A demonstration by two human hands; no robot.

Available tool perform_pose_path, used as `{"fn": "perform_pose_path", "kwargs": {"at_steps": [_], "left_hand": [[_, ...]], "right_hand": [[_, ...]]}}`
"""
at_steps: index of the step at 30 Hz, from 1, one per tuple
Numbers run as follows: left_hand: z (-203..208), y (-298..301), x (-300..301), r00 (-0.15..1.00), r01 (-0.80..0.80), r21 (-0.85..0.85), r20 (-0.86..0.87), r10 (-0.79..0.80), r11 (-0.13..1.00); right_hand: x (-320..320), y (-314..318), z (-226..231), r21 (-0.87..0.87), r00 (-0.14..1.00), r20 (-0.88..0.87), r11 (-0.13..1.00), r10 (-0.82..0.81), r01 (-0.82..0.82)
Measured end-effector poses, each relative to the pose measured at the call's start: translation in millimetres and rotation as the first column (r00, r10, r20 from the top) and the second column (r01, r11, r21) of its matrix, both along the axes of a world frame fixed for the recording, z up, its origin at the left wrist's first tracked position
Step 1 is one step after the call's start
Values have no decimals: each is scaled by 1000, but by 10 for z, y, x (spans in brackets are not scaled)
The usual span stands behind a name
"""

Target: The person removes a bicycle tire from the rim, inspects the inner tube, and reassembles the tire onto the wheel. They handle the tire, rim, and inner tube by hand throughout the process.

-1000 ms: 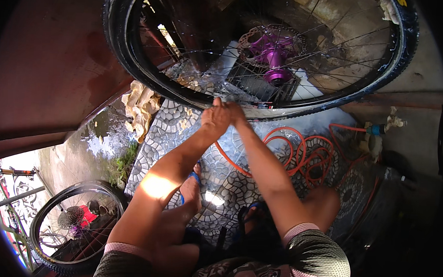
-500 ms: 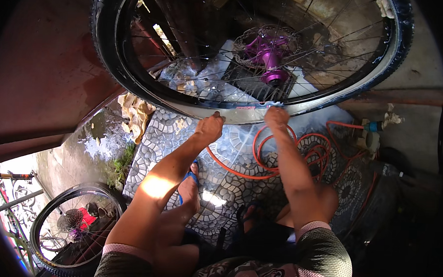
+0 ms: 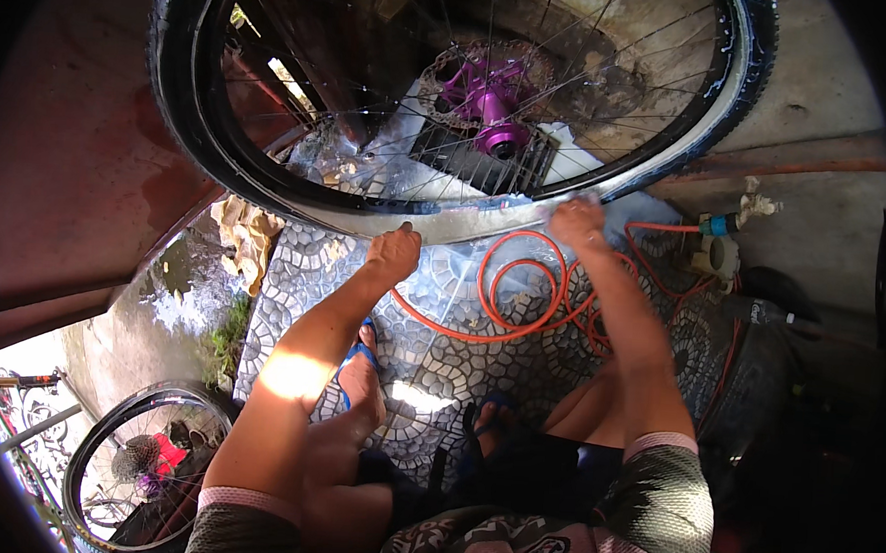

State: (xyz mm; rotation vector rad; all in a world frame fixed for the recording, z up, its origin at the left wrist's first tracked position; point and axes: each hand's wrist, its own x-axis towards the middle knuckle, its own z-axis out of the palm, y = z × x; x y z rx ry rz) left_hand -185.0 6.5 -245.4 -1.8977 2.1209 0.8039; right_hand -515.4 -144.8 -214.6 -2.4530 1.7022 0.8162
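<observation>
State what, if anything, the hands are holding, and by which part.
The left hand grips the bicycle tire by its near edge. The right hand is at that edge, farther right, but blur hides whether it grips.

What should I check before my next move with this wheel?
1. Left grip: left hand looks closed on the tyre's lower edge: ok.
2. Right grip: right hand is blurred by the tyre's lower right: cannot tell.
3. Tyre seated on the rim: whitish band bared along the bottom, seems unseated: not ok.
4. Purple hub apart from both hands: ok.
5. Orange hose off the feet: visible loops lie apart: ok.
6. Paving dry: whitish patch below tyre looks wet: not ok.
</observation>
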Motion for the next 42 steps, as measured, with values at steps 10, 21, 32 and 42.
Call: {"fn": "perform_pose_path", "kwargs": {"at_steps": [10,21,32,42], "left_hand": [[112,28,-38,972,-195,-28,-139,190,980],[-71,87,86,985,-138,-62,-110,131,989],[62,85,3,965,-220,-26,-153,213,975],[16,85,-23,969,-198,-31,-156,191,980]], "right_hand": [[860,528,-577,193,970,-95,951,-226,240],[77,-49,285,140,962,-270,990,25,14],[1385,738,-510,386,922,241,901,-303,195],[-435,-403,894,15,850,-526,999,35,-32]]}}
